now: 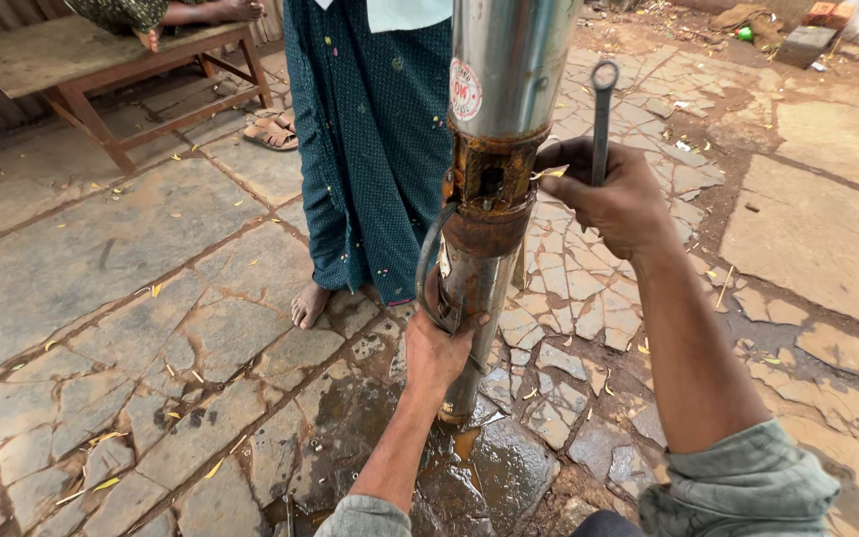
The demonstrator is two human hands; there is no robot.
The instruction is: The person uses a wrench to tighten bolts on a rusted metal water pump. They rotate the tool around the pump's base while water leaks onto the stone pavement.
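Dead centre, over wet stone paving: left hand clamped round the upright rusty pump pipe low down, right hand fisted on a ring spanner just right of it.

Pump pipe runs off the top edge; spanner lower end hidden in fist
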